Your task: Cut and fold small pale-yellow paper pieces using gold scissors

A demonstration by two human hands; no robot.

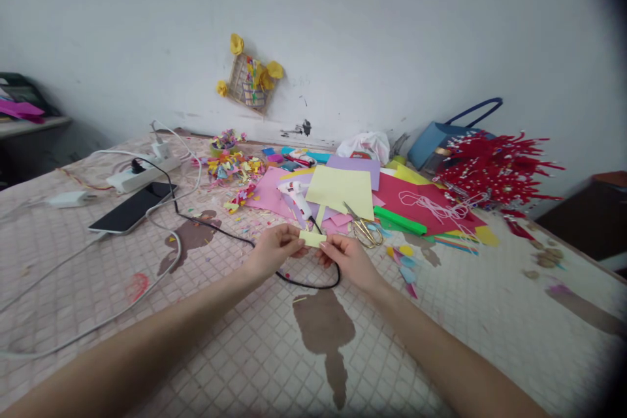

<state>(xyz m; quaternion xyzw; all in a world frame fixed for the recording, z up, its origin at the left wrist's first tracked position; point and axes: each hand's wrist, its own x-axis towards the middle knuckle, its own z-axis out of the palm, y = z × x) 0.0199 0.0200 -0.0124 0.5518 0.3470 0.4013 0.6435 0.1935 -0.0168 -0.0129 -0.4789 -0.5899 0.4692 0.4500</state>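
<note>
Between my two hands is a small pale yellow strip of paper, held level above the table. My left hand pinches its left end with thumb and fingers. At the other end, my right hand grips it the same way. Just beyond the strip lies a white glue gun, its black cord looping under my hands. A pair of scissors with gold handles rests to the right, its blades on a pale yellow sheet.
Coloured paper sheets and a green strip lie at centre right. Left are a phone, a power strip and white cables. Paper scraps pile behind. A red beaded bunch and a blue bag stand far right.
</note>
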